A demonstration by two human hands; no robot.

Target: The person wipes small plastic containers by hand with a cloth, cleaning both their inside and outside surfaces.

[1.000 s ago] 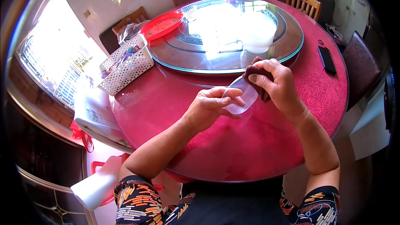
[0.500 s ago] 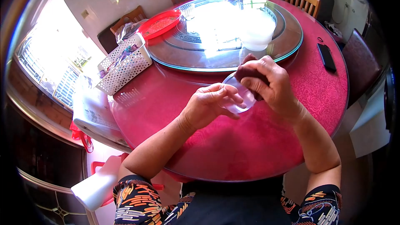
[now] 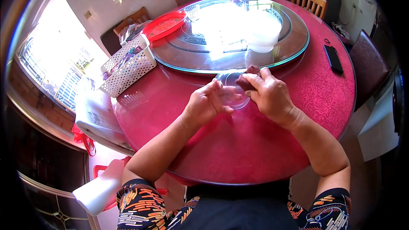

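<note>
— Where's the clear bowl point(image 3: 232, 81) sitting, and how's it handling?
— The left hand point(image 3: 207, 103) is loosely holding it; beside that, the right hand point(image 3: 273, 96) is clutching a brown cloth point(image 3: 243, 84). Probably light, slippery; its rim is offering purchase.

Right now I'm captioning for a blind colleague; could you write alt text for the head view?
A person's left hand holds a clear round dish or lid while the right hand holds a brown cloth at its rim, over a red table. Beyond, a glass turntable bears pale containers; a white basket stands left, a black phone lies right.
</note>
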